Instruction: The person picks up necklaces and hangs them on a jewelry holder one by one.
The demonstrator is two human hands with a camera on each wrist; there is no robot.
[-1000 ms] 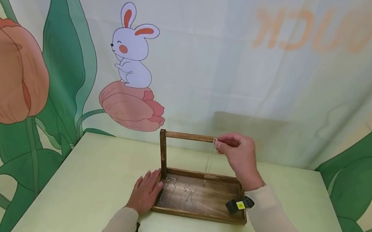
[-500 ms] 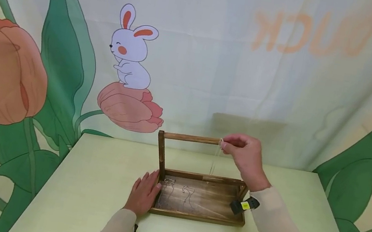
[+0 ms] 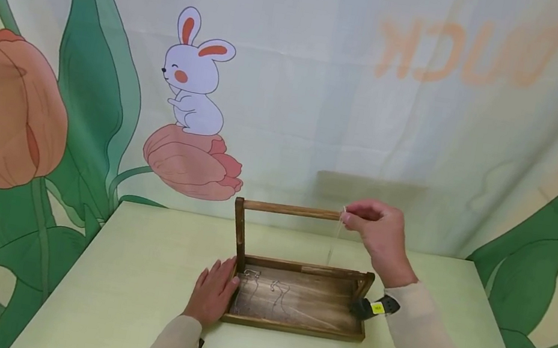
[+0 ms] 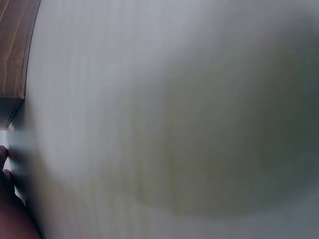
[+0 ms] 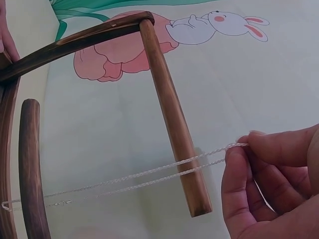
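Note:
My right hand (image 3: 381, 236) pinches a thin silver necklace (image 5: 134, 175) between thumb and fingertips, at the right end of the bar (image 3: 290, 210) of a wooden jewelry stand. The chain hangs down in a long loop; in the right wrist view both strands cross the bar near its free end. My left hand (image 3: 212, 291) rests with extended fingers against the left end of the stand's tray (image 3: 293, 327). Two more fine chains (image 3: 280, 296) lie in the left part of the tray. In the left wrist view only a bit of the hand (image 4: 15, 214) shows.
The tray stands on a pale green table (image 3: 144, 262). A tall post (image 3: 239, 231) carries the bar at the left, and a short post (image 5: 31, 164) rises at the right end. Behind hangs a printed curtain (image 3: 294, 109) with a rabbit and tulips.
My right hand has moved right along the bar with the necklace, toward the bar's right end. The left hand stays on the tray's end.

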